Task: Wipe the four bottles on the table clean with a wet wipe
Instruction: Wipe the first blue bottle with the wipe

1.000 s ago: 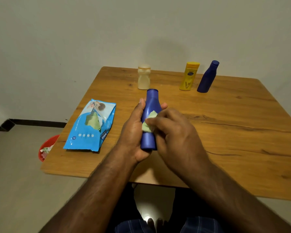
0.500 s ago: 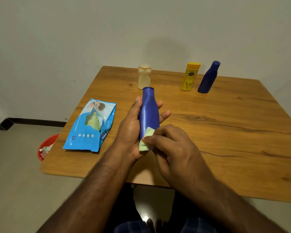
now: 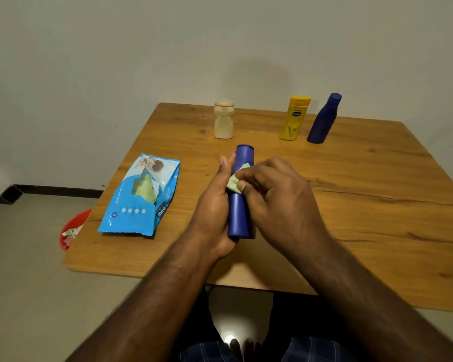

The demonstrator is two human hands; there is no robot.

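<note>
My left hand (image 3: 215, 205) grips a dark blue bottle (image 3: 239, 218) just above the middle of the wooden table (image 3: 364, 205), its cap end pointing away from me. My right hand (image 3: 275, 194) pinches a pale green wet wipe (image 3: 234, 182) against the bottle's upper half. At the back of the table stand a cream bottle (image 3: 224, 123), a yellow bottle (image 3: 294, 117) and a second dark blue bottle (image 3: 324, 118), all upright and apart from my hands.
A blue wet-wipe pack (image 3: 141, 197) lies on the table's left part with a green wipe poking out of its opening. A red bin (image 3: 72, 229) holding used wipes sits on the floor beside the table's left edge. A wall rises behind the table.
My right hand slid the wipe down toward the bottle's base, then back up to its upper half. The left hand kept holding the bottle in about the same place.
</note>
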